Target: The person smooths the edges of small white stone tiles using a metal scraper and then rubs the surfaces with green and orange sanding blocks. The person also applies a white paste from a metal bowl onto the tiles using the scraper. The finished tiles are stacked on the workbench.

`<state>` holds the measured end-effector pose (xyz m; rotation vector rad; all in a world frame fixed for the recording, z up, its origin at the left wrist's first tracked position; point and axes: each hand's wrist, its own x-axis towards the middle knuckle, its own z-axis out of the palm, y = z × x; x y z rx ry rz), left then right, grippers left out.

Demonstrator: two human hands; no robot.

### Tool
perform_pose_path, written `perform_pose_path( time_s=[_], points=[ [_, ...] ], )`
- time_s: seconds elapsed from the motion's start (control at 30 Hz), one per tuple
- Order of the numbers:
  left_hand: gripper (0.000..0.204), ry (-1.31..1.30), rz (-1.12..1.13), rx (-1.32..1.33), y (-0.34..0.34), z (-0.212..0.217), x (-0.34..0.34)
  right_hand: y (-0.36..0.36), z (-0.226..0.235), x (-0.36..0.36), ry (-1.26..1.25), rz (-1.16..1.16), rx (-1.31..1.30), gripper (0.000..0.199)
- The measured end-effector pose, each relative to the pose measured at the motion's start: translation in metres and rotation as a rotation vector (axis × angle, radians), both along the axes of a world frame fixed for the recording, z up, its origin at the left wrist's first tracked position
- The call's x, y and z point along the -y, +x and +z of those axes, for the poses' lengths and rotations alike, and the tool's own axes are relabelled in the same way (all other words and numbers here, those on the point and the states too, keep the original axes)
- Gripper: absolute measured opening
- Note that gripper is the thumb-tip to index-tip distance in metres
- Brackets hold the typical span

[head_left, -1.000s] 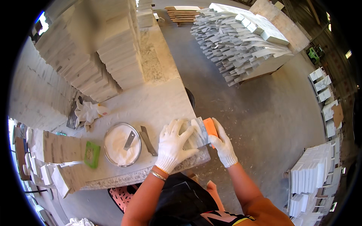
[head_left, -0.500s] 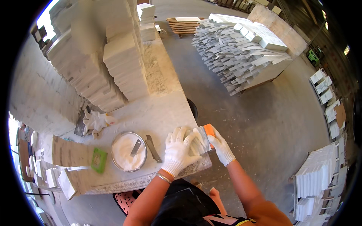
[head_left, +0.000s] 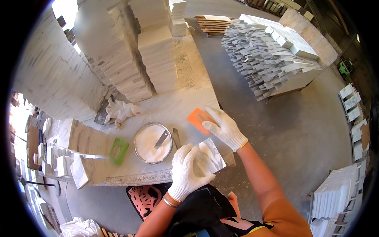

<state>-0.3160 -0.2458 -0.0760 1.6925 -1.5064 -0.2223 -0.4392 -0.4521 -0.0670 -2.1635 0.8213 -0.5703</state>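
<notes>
My left hand (head_left: 184,172), in a white knit glove, grips a square grey-veined white marble tile (head_left: 210,156) by its left side, thumb along the near edge. The tile lies at the table's front right corner. In my gloved right hand (head_left: 223,128) is a flat orange rectangular pad (head_left: 198,120), raised above the table beyond the tile. Left of the tile stands a round metal bowl (head_left: 144,156) of white paste, with a putty knife (head_left: 162,139) resting in it. Another flat metal blade (head_left: 176,137) lies beside the bowl. A green rectangular pad (head_left: 119,151) lies farther left.
Tall stacks of marble tiles (head_left: 156,59) rise at the table's back left. White gloves (head_left: 118,111) lie in front of them. Marble blocks (head_left: 89,172) stand at the left edge. Across the floor are a pile of stone strips (head_left: 256,59) and slabs on racks (head_left: 335,193).
My right hand has lifted the orange pad off the tile's right edge and moved it up and left. My left hand stays on the tile. The view has shifted somewhat.
</notes>
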Motion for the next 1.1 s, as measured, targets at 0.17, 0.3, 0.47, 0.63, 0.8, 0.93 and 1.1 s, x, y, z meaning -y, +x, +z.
perform_pose_path(
  time_s=[0.17,0.3,0.47,0.63,0.8,0.93,1.1],
  points=[
    [0.098,-0.118,0.048,0.023,0.013,0.005,-0.032,-0.018,0.029,-0.045,0.391,-0.027,0.113,0.06],
    [0.096,-0.19,0.025,0.103,0.02,0.01,-0.042,-0.023,0.034,-0.087,0.722,0.11,0.105,0.052],
    [0.09,-0.225,0.058,0.149,0.029,0.016,-0.057,-0.044,0.022,-0.121,0.789,0.116,-0.122,0.044],
    [0.096,-0.281,0.121,0.042,0.041,0.007,-0.076,-0.053,0.017,-0.137,0.596,0.148,-0.04,0.058],
    [0.103,-0.324,0.109,-0.21,0.049,-0.01,-0.095,-0.016,0.045,-0.151,0.938,0.125,0.146,0.076],
    [0.108,-0.229,0.151,-0.247,0.053,-0.011,-0.113,0.015,0.05,-0.171,0.964,0.272,0.188,0.078],
    [0.114,-0.152,0.18,-0.204,0.057,-0.015,-0.132,0.038,0.048,-0.184,0.737,0.426,0.041,0.085]
  ],
)
